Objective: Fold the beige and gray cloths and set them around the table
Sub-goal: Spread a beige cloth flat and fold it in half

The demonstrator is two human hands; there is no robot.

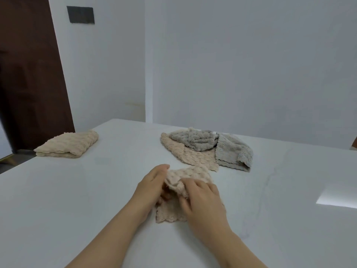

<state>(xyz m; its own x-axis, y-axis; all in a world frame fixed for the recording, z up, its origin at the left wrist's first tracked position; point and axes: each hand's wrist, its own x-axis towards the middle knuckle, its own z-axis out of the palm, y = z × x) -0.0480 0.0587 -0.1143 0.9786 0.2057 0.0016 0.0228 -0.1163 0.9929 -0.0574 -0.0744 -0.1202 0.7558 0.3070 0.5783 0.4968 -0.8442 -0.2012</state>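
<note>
A small beige cloth [190, 176] lies bunched on the white table [96, 190] in front of me. My left hand [152, 182] grips its left side, fingers curled into the fabric. My right hand [201, 196] pinches a fold of it from the right, covering part of the cloth. A folded beige cloth [67, 145] sits at the table's far left corner. Further back lies a heap: another beige cloth [185, 154] spread flat, a crumpled gray cloth [193, 140] on top, and a second gray cloth [231, 151] to the right.
The table's left edge runs close to the folded cloth, beside a dark brown door [29, 74]. White walls stand behind the table. A bright patch of light [338, 196] falls on the right of the tabletop.
</note>
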